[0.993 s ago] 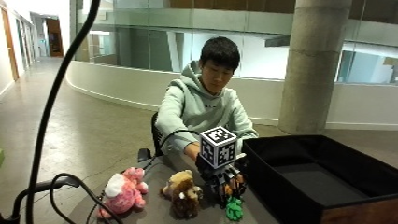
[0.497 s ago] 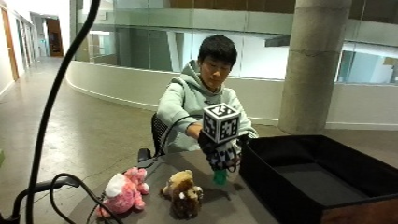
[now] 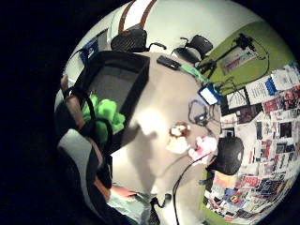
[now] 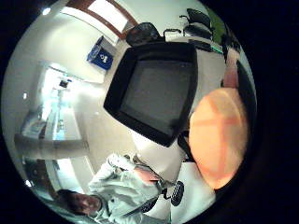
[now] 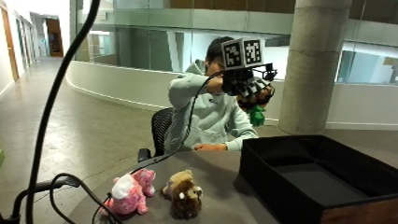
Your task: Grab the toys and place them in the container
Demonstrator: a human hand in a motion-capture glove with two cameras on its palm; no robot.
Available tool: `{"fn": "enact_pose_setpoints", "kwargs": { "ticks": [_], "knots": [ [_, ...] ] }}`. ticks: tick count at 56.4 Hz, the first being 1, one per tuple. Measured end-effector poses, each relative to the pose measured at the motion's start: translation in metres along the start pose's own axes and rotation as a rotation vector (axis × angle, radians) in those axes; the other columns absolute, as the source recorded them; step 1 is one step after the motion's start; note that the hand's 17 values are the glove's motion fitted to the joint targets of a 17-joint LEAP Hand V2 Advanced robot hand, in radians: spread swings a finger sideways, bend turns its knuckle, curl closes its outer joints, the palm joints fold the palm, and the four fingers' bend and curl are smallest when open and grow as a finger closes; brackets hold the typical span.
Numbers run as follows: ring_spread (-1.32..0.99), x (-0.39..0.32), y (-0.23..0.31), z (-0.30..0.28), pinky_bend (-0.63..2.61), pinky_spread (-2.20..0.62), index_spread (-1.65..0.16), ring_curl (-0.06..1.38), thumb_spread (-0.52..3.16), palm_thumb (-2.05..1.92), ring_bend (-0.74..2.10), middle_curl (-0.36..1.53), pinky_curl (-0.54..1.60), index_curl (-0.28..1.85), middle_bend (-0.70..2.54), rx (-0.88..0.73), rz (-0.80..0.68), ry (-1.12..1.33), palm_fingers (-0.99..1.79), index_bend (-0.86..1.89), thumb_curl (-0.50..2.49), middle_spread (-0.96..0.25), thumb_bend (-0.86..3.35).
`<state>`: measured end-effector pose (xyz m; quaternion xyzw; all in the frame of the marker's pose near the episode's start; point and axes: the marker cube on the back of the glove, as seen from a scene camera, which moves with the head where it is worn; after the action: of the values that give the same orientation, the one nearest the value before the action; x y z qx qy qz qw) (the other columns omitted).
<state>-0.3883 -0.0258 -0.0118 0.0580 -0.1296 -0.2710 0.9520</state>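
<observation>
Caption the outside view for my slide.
Gloved right hand holds a green toy high above the black container; two plush toys remain.

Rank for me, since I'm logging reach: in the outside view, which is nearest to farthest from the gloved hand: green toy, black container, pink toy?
1. Green toy, held in the right hand.
2. Black container, below on the table.
3. Pink toy, at the table's near edge.

2 toys, pig and lion, sit side by side on counter, well left of container. Right hand held high above counter, near container's left edge, w/ 3rd toy in its fingers.
</observation>
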Motion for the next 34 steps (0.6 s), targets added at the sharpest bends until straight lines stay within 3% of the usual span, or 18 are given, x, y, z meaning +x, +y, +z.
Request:
{"fn": "enact_pose_setpoints", "kwargs": {
  "ticks": [16,24,26,27,28,30,34],
  "knots": [
    [-0.35,-0.046,-0.048,0.002,1.27,-0.38,-0.41,0.67,0.21,0.66,1.38,0.89,0.55,0.96,1.02,0.226,-0.019,-0.039,0.75,0.73,1.06,-0.29,0.08],
    [-0.31,-0.075,-0.059,0.028,1.44,-0.34,-0.37,0.67,0.45,0.59,1.38,0.86,0.58,0.94,0.76,0.071,-0.044,-0.035,0.21,0.35,1.06,-0.28,0.04],
    [-0.26,-0.079,-0.059,0.033,1.39,-0.26,-0.35,0.64,0.63,0.48,1.19,0.79,0.58,0.90,0.58,0.015,-0.039,-0.004,-0.32,0.27,1.00,-0.23,-0.03],
    [-0.25,-0.081,-0.059,0.036,1.39,-0.26,-0.35,0.65,0.68,0.48,1.20,0.78,0.57,0.88,0.57,-0.007,-0.036,0.013,-0.20,0.26,0.99,-0.22,-0.02],
    [-0.20,-0.082,-0.060,0.038,1.35,-0.19,-0.34,0.56,0.74,0.34,0.95,0.73,0.55,0.83,0.47,-0.022,-0.032,0.028,-0.59,0.19,0.93,-0.18,-0.11],
    [-0.15,-0.084,-0.061,0.041,1.31,-0.14,-0.33,0.51,0.81,0.21,0.73,0.68,0.52,0.76,0.37,-0.036,-0.030,0.050,-0.67,0.12,0.86,-0.14,-0.13],
    [-0.08,-0.084,-0.062,0.045,1.21,-0.07,-0.31,0.41,0.93,0.10,0.50,0.61,0.47,0.64,0.22,-0.063,-0.034,0.059,-0.55,0.06,0.76,-0.08,-0.09]
  ]
}}
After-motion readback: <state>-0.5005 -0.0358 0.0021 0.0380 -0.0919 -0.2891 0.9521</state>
